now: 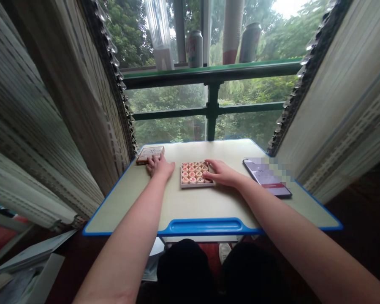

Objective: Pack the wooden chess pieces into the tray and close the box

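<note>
A shallow tray (pixel 182 184) of round wooden game pieces (pixel 192 173) with red marks lies in the middle of a small beige table (pixel 202 202) with a blue rim. My right hand (pixel 221 172) rests at the tray's right side, fingers stretched over its edge and the nearest pieces. My left hand (pixel 160 166) lies on the table left of the tray, its fingertips touching a flat brown box lid (pixel 150 154) at the far left corner.
A phone (pixel 267 177) with a lit screen lies at the right of the table. Curtains hang close on both sides. Behind the table is a window with a green rail; cans (pixel 195 48) and cups stand on its sill. Papers lie on the floor at left.
</note>
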